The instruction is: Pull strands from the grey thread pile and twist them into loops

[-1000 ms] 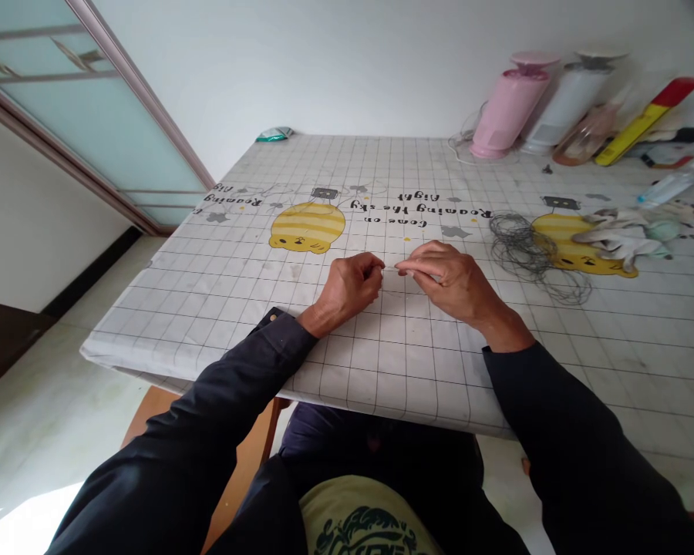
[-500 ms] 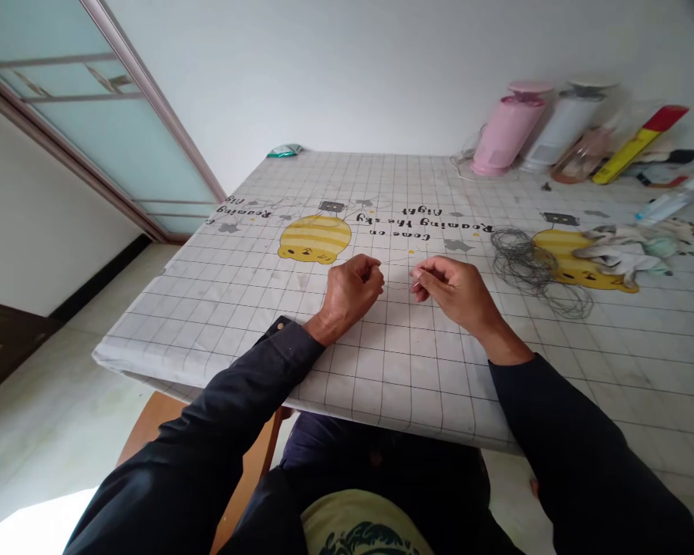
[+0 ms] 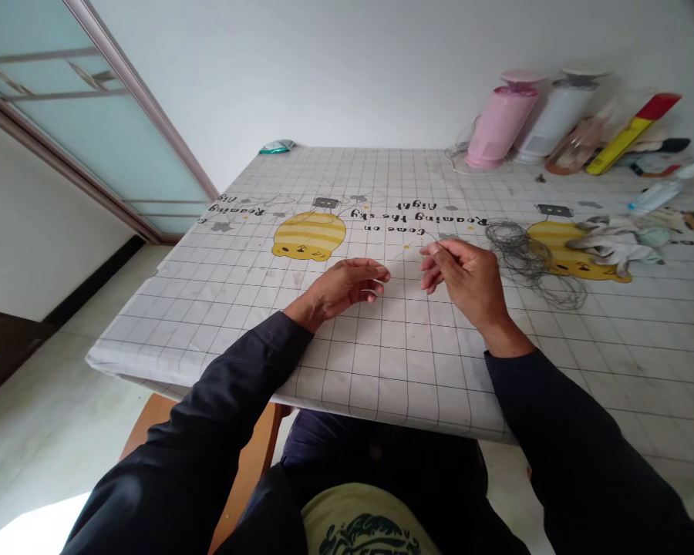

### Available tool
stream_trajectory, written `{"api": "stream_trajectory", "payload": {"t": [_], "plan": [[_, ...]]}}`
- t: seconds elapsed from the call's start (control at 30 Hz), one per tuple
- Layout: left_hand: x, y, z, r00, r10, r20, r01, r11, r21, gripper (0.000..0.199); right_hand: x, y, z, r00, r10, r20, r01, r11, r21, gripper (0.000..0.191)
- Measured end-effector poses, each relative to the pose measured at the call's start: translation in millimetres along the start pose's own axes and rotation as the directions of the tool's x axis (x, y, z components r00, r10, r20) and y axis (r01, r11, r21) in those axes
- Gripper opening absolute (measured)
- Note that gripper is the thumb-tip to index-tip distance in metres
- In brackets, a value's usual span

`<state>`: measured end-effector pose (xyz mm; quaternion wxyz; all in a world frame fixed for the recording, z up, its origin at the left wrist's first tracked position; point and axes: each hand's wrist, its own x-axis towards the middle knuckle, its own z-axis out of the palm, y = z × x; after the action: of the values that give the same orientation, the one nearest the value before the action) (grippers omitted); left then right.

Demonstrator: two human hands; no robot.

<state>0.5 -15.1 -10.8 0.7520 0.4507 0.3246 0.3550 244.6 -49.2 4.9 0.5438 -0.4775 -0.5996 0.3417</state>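
Over the middle of the table, my left hand (image 3: pixel 350 287) is turned palm inward. Its thumb and forefinger close at the tips on a very thin wire, while the other fingers curl loosely. Across a small gap, my right hand (image 3: pixel 466 274) pinches the same kind of thin wire (image 3: pixel 429 234), a faint strand arching by its fingertips. How the strand runs between the hands is hard to make out. Just right of my right hand lies a loose tangle of thin grey wire (image 3: pixel 517 254) on the checked tablecloth (image 3: pixel 375 362).
A crumpled cloth (image 3: pixel 607 239) lies beyond the tangle. Along the wall at back right stand a pink cylinder (image 3: pixel 500 123), a white cylinder (image 3: pixel 549 119), a yellow-and-red box (image 3: pixel 630 135) and a clear bottle (image 3: pixel 671 185). A green packet (image 3: pixel 277 146) sits at the far left corner.
My left hand has gone from a tight fist to loosely curled fingers with the thumb forward. My right fingers have straightened a little, and a thin strand now shows above them.
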Motion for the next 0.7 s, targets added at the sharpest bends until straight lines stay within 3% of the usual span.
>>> {"api": "stream_trajectory", "payload": {"t": [0.13, 0.23, 0.37, 0.5, 0.6, 0.7], "plan": [[-1.8, 0.7, 2.8, 0.990, -0.086, 0.116, 0.085, 0.996, 0.009, 0.028, -0.4, -2.7, 2.2, 0.998, 0.057, -0.017, -0.056, 0.996, 0.066, 0.042], [-3.0, 1.2, 6.0, 0.987, -0.092, 0.134, 0.096, 0.995, -0.026, 0.023, 0.6, 0.1, 1.1, 0.997, 0.071, -0.022, -0.068, 0.994, 0.091, 0.045], [-3.1, -0.2, 8.7, 0.994, 0.014, 0.107, -0.006, 0.997, -0.077, 0.022, 0.2, 3.5, 1.9, 0.994, 0.105, -0.008, -0.103, 0.986, 0.132, 0.044], [-4.5, -1.5, 11.2, 0.983, 0.177, 0.041, -0.174, 0.982, -0.074, 0.023, -1.9, 3.4, 4.0, 0.974, 0.224, 0.019, -0.222, 0.947, 0.233, 0.042], [-5.6, -2.2, 12.0, 0.968, 0.239, 0.075, -0.238, 0.971, -0.022, 0.030, -2.2, 2.6, 2.6, 0.967, 0.251, 0.041, -0.251, 0.921, 0.299, 0.042], [-6.0, -2.6, 10.3, 0.956, 0.270, 0.116, -0.274, 0.962, 0.015, 0.034, -0.5, 1.1, -0.9, 0.978, 0.209, 0.023, -0.203, 0.914, 0.351, 0.042]]}}
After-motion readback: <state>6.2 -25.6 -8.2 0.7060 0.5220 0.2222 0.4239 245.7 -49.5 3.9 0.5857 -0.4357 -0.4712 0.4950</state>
